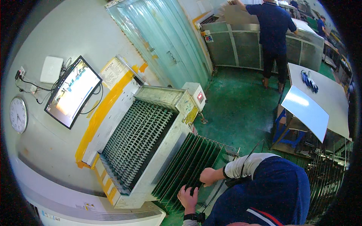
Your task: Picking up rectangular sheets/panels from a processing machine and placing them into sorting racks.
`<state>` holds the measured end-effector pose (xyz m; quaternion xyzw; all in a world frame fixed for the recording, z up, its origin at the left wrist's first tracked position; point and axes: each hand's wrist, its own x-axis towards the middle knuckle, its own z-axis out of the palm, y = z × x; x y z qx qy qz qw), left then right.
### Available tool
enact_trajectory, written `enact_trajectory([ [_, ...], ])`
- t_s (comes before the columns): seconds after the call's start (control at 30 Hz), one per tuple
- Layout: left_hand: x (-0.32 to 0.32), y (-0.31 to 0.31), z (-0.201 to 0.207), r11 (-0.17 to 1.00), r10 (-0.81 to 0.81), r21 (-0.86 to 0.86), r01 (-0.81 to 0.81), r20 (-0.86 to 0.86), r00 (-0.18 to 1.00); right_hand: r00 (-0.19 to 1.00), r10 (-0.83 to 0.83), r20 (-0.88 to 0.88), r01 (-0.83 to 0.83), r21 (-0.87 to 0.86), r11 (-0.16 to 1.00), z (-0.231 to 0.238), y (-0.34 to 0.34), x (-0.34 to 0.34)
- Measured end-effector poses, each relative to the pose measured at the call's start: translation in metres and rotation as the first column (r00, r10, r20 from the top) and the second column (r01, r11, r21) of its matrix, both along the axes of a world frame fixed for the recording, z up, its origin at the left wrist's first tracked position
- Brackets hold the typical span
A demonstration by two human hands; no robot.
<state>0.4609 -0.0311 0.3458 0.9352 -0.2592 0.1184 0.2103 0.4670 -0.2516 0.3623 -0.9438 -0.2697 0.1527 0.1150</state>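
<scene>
A rack of upright thin dark-green panels [187, 165] stands below me, the panels side by side with narrow gaps. My left hand [187, 197] lies over the panel edges at the near end of the rack, its fingers apart. Just to the right of it, my right hand [209, 176] is closed, with the fingers curled down at the panels' upper edges. What its fingertips grip is hidden by the hand itself. Both hands touch or nearly touch the rack's near side.
Left of the rack sits a machine with rows of rollers [137, 139] and a control box [195, 95]. A screen [73, 92] hangs on the wall. At right, a table [332, 90] carries gloves [309, 81] and an overhanging pale sheet [305, 111]. A person [273, 30] stands behind.
</scene>
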Motion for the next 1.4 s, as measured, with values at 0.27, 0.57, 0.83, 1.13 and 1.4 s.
enact_trajectory([
  [0.27, 0.0000, 0.0004, -0.0007, 1.000, 0.003, 0.002, -0.003, 0.000, 1.000, 1.000, 0.001, -0.002, -0.001, 0.006, 1.000, -0.0017, 0.0000, 0.0007],
  [0.57, 0.0002, 0.0012, -0.0013, 1.000, -0.004, -0.005, 0.004, 0.014, 1.000, 1.000, -0.003, -0.009, 0.003, 0.011, 1.000, -0.0023, 0.0008, 0.0006],
  [0.83, 0.0000, 0.0009, -0.0001, 1.000, -0.003, -0.005, 0.003, 0.008, 1.000, 1.000, -0.009, 0.001, 0.009, -0.006, 1.000, -0.0001, 0.0009, 0.0001],
  [1.13, 0.0002, 0.0007, 0.0008, 1.000, -0.009, -0.016, 0.009, 0.017, 1.000, 1.000, 0.001, -0.022, -0.002, -0.040, 0.999, -0.0016, 0.0022, 0.0026],
  [1.4, 0.0010, 0.0023, -0.0018, 1.000, 0.001, -0.008, -0.001, 0.024, 1.000, 1.000, -0.003, 0.012, 0.003, -0.037, 0.999, -0.0025, 0.0033, 0.0016],
])
